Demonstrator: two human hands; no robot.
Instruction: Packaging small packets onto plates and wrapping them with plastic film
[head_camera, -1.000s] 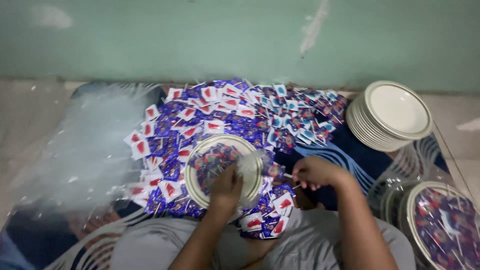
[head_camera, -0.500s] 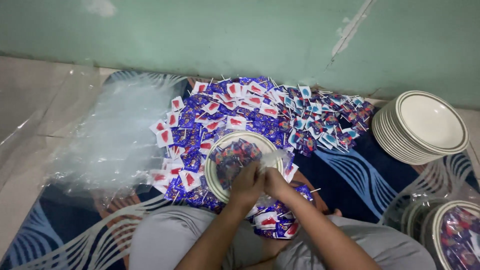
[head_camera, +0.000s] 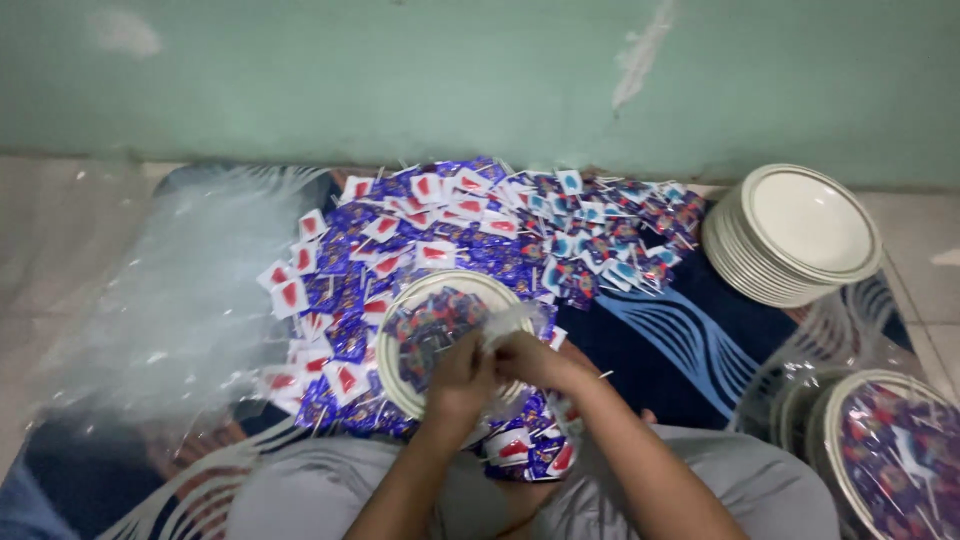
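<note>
A white plate (head_camera: 412, 300) filled with small purple and red packets sits wrapped in clear plastic film in front of me, on top of a heap of loose packets (head_camera: 470, 225). My left hand (head_camera: 460, 375) and my right hand (head_camera: 528, 358) meet at the plate's near right edge. Both pinch the bunched clear film (head_camera: 508, 322) there. My forearms reach in from the bottom of the view.
A stack of empty white plates (head_camera: 795, 235) stands at the right. Film-wrapped filled plates (head_camera: 885, 455) sit at the lower right. A pile of clear plastic sheets (head_camera: 185, 300) lies at the left. A dark blue patterned mat (head_camera: 670, 340) covers the floor; a green wall runs behind.
A second ago my right hand was apart to the right of the plate. It has moved left to join my left hand at the film on the plate's edge.
</note>
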